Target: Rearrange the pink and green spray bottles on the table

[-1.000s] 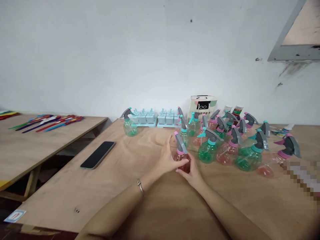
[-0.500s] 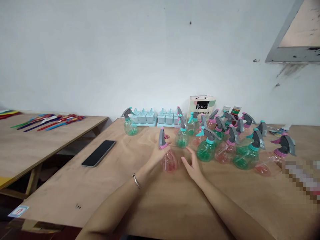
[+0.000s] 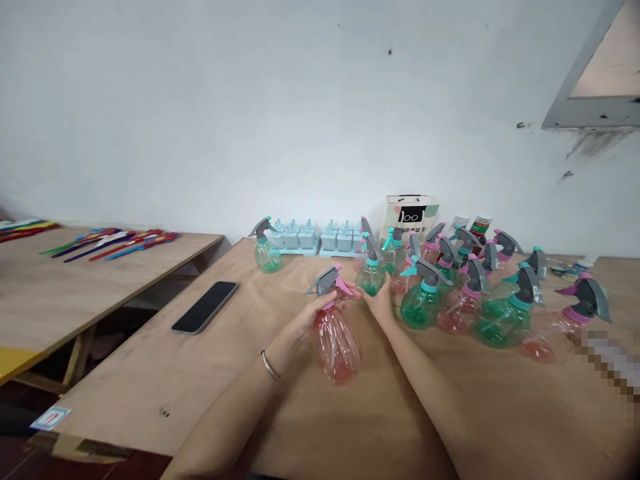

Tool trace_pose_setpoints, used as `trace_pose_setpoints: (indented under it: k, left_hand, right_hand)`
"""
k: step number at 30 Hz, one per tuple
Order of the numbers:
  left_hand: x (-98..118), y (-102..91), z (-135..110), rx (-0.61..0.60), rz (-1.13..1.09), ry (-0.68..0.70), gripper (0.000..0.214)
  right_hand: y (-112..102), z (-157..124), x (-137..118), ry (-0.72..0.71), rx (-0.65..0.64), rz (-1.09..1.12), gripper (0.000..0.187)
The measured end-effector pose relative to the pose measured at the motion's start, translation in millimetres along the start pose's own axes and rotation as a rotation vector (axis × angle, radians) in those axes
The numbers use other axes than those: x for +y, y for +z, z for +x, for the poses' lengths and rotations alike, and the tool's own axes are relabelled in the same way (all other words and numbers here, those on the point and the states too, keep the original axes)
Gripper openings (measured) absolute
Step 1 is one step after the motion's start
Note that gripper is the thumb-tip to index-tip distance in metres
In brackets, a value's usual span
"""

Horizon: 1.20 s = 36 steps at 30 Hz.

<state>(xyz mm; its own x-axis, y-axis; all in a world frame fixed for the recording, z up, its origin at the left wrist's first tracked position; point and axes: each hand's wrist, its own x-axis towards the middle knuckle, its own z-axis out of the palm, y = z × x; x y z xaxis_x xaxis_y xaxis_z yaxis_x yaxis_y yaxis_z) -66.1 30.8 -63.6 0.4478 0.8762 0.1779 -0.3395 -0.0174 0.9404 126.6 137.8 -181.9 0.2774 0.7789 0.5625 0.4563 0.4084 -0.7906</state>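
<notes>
A pink-tinted clear spray bottle [image 3: 337, 347] with a grey and pink trigger head is gripped round its neck by my left hand [image 3: 313, 310]. The bottle leans slightly, its base toward me, with a little pink liquid low inside; I cannot tell whether it touches the table. My right hand [image 3: 381, 303] is open, thumb and fingers apart, close to the pink bottle's trigger. Just behind that hand stands a green spray bottle [image 3: 371, 272], partly hidden by the fingers; contact with it cannot be made out.
Several green and pink spray bottles [image 3: 420, 307] crowd the table's right side. Another green one [image 3: 269, 259] stands back left beside pale blue popsicle moulds [image 3: 299, 239]. A phone [image 3: 206, 307] lies left. A paper bag [image 3: 409, 217] leans at the wall. The side table [image 3: 125, 287] holds colourful strips.
The pink bottle has come nearer to me and turned, its trigger now pointing right. My right hand has moved up and left, closer to my left hand. The view has shifted slightly.
</notes>
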Motion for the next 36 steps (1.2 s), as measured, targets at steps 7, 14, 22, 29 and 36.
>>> trace_pose_setpoints:
  k: [7, 14, 22, 29, 36]
  left_hand:
    - [-6, -9.1, 2, 0.018, -0.11, -0.063, 0.042]
    - [5, 7.3, -7, -0.082, -0.086, -0.024, 0.034]
    - [9, 25.2, -13, -0.004, -0.047, 0.028, 0.021]
    - [1, 24.9, -5, 0.107, -0.001, -0.008, 0.023]
    - [-10, 14.9, 1, 0.193, 0.058, 0.013, 0.024]
  right_hand:
    - [-28, -20, -3, 0.024, -0.07, 0.0, 0.101]
    - [-74, -67, -18, 0.009, -0.184, 0.034, 0.092]
    - [-110, -94, -28, 0.114, -0.296, 0.035, 0.093]
    - [-108, -89, -33, 0.118, -0.319, 0.048, 0.093]
    - [-108, -87, -36, 0.125, -0.328, 0.059, 0.091]
